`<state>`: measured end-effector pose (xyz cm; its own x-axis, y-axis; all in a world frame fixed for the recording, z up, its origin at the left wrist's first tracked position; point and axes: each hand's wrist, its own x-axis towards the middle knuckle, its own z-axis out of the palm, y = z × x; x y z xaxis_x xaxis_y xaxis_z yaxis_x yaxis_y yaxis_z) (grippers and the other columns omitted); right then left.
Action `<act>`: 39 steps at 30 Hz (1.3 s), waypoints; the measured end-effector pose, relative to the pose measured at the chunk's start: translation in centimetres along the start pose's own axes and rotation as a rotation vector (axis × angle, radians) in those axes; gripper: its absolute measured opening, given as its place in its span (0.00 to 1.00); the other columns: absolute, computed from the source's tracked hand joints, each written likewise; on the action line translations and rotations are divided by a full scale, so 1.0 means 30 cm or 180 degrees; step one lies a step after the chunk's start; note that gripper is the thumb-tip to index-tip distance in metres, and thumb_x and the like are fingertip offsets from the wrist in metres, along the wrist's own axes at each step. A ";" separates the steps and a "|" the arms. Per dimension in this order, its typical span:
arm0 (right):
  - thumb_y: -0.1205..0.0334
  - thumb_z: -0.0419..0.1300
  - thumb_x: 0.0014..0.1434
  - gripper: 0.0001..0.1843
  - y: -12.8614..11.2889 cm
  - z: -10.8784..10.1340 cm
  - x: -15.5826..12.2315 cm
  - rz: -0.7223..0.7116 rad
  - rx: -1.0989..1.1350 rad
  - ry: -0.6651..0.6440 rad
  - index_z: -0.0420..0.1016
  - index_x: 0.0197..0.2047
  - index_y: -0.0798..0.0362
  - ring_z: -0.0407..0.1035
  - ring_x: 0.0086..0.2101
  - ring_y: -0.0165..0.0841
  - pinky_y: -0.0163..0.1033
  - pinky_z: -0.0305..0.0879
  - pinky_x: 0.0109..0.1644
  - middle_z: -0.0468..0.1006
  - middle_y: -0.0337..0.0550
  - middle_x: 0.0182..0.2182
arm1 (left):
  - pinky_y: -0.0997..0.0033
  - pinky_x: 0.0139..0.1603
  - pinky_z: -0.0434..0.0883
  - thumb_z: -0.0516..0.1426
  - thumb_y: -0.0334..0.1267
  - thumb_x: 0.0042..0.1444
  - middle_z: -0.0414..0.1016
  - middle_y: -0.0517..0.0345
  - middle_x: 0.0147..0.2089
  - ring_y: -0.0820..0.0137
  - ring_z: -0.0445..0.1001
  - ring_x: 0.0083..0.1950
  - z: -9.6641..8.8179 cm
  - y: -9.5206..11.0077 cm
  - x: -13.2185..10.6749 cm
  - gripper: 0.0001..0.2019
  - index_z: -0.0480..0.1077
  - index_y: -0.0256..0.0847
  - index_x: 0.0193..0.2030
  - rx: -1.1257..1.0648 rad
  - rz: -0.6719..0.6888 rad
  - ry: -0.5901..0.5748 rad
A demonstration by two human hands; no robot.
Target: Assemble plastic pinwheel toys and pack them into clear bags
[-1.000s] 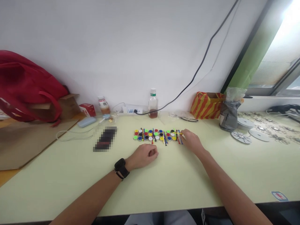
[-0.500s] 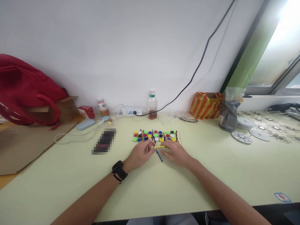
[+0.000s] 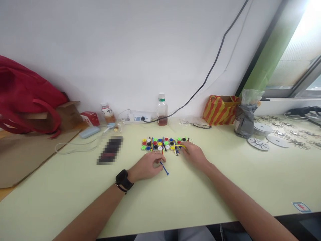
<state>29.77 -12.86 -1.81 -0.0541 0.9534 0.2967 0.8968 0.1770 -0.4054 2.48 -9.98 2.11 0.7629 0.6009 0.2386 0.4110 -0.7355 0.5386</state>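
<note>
My left hand (image 3: 148,165) is closed on a thin blue plastic stick (image 3: 165,168) with a flared end, which points down and to the right over the table. My right hand (image 3: 196,154) pinches a similar yellow stick (image 3: 178,145) and holds it over the right part of the coloured pieces. Small round discs (image 3: 159,143) in green, red, white, black, blue and yellow lie in rows in front of both hands. Between the groups of discs lie several thin sticks (image 3: 151,144) of mixed colours. My right hand covers some discs and sticks.
A blurred dark rectangle (image 3: 110,150) is left of the discs. Behind stand a bottle of dark liquid (image 3: 162,117), a power strip (image 3: 140,117) and a striped bag (image 3: 220,112). White discs (image 3: 258,144) lie at right, a red backpack (image 3: 27,97) at far left.
My right hand has moved away to the right and forward with the yellow stick, over the pieces. My left hand has drawn slightly left and nearer with the blue stick. The hands are farther apart.
</note>
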 end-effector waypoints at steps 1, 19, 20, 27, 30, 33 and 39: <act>0.66 0.53 0.69 0.18 -0.002 0.001 0.002 0.0020 -0.0003 -0.0008 0.73 0.59 0.48 0.72 0.53 0.40 0.40 0.65 0.52 0.78 0.46 0.55 | 0.68 0.41 0.66 0.58 0.32 0.56 0.74 0.57 0.35 0.67 0.71 0.36 -0.007 0.000 0.000 0.06 0.77 0.42 0.39 -0.0034 0.0042 -0.0034; 0.60 0.55 0.67 0.09 -0.189 -0.029 -0.075 -0.0807 0.1188 -0.0241 0.77 0.46 0.48 0.73 0.40 0.37 0.39 0.66 0.43 0.81 0.45 0.42 | 0.71 0.34 0.71 0.68 0.40 0.53 0.79 0.52 0.29 0.69 0.76 0.32 -0.159 -0.087 0.000 0.10 0.76 0.35 0.31 -0.2765 -0.0548 -0.0003; 0.62 0.55 0.67 0.10 -0.202 -0.013 -0.082 -0.0914 0.1165 -0.0489 0.77 0.46 0.47 0.74 0.40 0.36 0.39 0.66 0.45 0.81 0.43 0.42 | 0.72 0.32 0.71 0.68 0.39 0.51 0.78 0.54 0.28 0.70 0.75 0.30 -0.161 -0.096 0.000 0.10 0.75 0.35 0.30 -0.2851 -0.0553 0.0148; 0.46 0.50 0.71 0.19 -0.180 -0.040 -0.055 -0.0089 0.1909 -0.0142 0.75 0.44 0.50 0.67 0.32 0.33 0.36 0.64 0.36 0.75 0.41 0.33 | 0.71 0.33 0.74 0.71 0.40 0.48 0.78 0.54 0.29 0.70 0.76 0.30 -0.122 -0.093 0.014 0.11 0.78 0.35 0.33 -0.2391 -0.0575 0.0646; 0.39 0.44 0.72 0.28 -0.165 -0.068 -0.042 0.0216 0.2326 -0.0442 0.76 0.42 0.51 0.57 0.24 0.31 0.35 0.56 0.29 0.60 0.34 0.23 | 0.68 0.38 0.76 0.70 0.41 0.51 0.82 0.50 0.34 0.66 0.79 0.35 -0.075 -0.054 0.019 0.11 0.81 0.35 0.37 -0.1953 -0.0476 0.0516; 0.34 0.46 0.69 0.32 -0.165 -0.062 -0.044 0.0332 0.2384 -0.1032 0.77 0.37 0.52 0.51 0.22 0.29 0.35 0.49 0.26 0.53 0.32 0.21 | 0.66 0.41 0.76 0.68 0.40 0.55 0.83 0.49 0.35 0.65 0.79 0.37 -0.033 -0.011 0.016 0.09 0.83 0.36 0.38 -0.1662 -0.0193 0.0393; 0.40 0.56 0.66 0.24 -0.163 -0.040 -0.051 0.0038 0.2245 -0.1166 0.70 0.30 0.51 0.49 0.23 0.28 0.35 0.45 0.26 0.53 0.31 0.21 | 0.69 0.38 0.72 0.65 0.37 0.59 0.83 0.51 0.35 0.66 0.78 0.37 -0.013 0.021 0.007 0.05 0.83 0.39 0.37 -0.1226 0.0053 0.0182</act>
<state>26.00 -15.47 0.77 -0.2970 0.9542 0.0352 0.4153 0.1623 -0.8951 2.70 -10.18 2.81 0.7344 0.6143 0.2887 0.1730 -0.5807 0.7956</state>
